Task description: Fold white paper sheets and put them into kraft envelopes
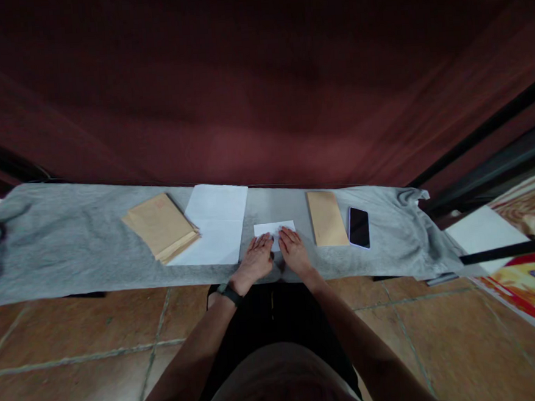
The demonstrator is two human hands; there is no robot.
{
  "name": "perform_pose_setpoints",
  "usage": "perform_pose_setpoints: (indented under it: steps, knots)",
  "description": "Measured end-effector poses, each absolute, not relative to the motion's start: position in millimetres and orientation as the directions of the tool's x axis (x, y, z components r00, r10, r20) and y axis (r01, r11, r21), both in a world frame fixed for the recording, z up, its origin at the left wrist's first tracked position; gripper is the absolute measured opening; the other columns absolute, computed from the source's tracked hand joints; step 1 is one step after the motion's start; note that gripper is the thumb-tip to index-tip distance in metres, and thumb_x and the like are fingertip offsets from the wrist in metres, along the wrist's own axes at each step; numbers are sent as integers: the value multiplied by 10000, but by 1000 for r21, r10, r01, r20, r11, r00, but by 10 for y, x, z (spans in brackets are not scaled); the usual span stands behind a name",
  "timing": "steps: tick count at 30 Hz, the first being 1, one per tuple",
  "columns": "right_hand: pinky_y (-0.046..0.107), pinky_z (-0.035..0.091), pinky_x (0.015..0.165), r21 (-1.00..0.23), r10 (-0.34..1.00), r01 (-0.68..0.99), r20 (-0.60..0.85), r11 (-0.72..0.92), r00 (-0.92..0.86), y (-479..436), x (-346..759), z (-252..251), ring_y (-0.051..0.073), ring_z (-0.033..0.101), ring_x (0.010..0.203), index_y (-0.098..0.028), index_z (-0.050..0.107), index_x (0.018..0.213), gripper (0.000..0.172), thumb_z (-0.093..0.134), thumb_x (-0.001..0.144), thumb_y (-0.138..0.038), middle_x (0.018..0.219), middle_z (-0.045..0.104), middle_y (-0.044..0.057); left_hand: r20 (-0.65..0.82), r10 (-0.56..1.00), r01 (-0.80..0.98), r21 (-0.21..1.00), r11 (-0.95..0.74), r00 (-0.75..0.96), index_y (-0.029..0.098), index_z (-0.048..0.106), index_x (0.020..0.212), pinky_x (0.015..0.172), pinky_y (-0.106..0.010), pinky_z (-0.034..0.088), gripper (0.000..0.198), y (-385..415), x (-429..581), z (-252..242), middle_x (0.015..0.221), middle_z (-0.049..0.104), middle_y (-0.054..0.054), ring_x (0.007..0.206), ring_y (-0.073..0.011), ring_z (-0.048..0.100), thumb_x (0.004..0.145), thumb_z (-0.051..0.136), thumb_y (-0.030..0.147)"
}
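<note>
Left hand (256, 262) and right hand (295, 252) lay flat, fingers extended, on a small paper (273, 227) mid-way along the grey cloth (78, 238). To the left, brown envelopes (162, 225) overlapped a larger sheet (219, 222); to the right, a single envelope (327, 219), phone (358, 227) just beside it.

No text or number can be read.
</note>
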State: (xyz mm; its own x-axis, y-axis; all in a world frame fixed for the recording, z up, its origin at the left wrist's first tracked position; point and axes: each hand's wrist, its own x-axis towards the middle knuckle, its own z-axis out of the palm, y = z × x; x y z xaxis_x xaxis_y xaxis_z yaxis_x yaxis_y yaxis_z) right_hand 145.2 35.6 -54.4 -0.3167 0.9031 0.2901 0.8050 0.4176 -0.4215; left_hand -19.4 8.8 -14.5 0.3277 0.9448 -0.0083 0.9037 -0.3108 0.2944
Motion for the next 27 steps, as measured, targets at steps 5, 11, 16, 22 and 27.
perform_pose_setpoints:
  steps: [5,11,16,22,27]
  knots:
    - [404,309,1226,-398,879,785,258,475,-401,453,1333,-529,173,434,1438,-162,590,1389,442,302,1069,-260,1486,556,88,51,973,933,275,-231,226,124,359,1538,1252,-501,197,613,50,-1,-326,1611,363,-152,1526,-252,268,933,384,217]
    - [442,275,1232,-360,910,838,217,411,-353,519,1294,-554,189,392,1467,-174,517,1463,485,249,1084,-313,1535,496,92,43,982,954,229,-191,186,102,313,1560,1260,-513,145,605,170,70,-470,1642,289,-159,1547,-261,187,970,326,232]
    - [486,259,1225,-308,917,868,219,390,-334,524,1336,-580,241,367,1482,-153,462,1504,490,305,1067,-309,1568,439,129,63,981,959,211,-191,182,95,327,1556,1259,-523,136,600,252,19,-439,1650,257,-175,1547,-282,183,985,335,281]
    - [502,253,1212,-258,928,900,223,351,-298,521,1388,-617,277,328,1498,-107,392,1538,527,333,1062,-325,1599,374,164,58,978,959,192,-208,200,81,339,1550,1255,-540,100,618,246,15,-421,1649,238,-197,1547,-310,175,1000,360,361]
    - [495,240,1209,-222,940,926,225,304,-255,512,1431,-652,286,336,1489,-78,349,1555,563,320,1064,-353,1598,369,179,33,979,969,144,-203,200,73,314,1558,1251,-540,103,630,246,17,-395,1651,224,-202,1542,-318,191,1010,363,381]
